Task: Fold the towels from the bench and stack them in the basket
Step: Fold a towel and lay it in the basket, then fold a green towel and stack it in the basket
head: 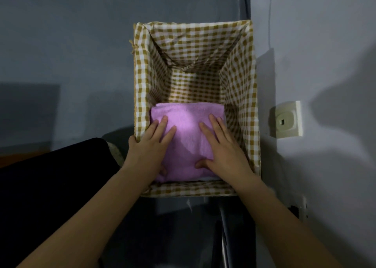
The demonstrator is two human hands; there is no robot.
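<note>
A folded pink towel (187, 143) lies in the near half of a rectangular basket (140, 80) lined with yellow-and-white checked cloth. My left hand (150, 147) rests flat on the towel's left side, fingers spread, thumb tucked at the near edge. On the towel's right side my right hand (223, 147) lies flat too, thumb pointing inward on the cloth. Neither hand grips the towel. A pale edge of another cloth (209, 178) peeks out under the towel's near right corner. The far half of the basket floor shows bare lining.
The basket stands on a grey floor beside a grey wall on the right, which carries a cream wall socket (286, 119). A black shape (50, 186) fills the near left. Dark metal furniture legs (223, 237) run below the basket.
</note>
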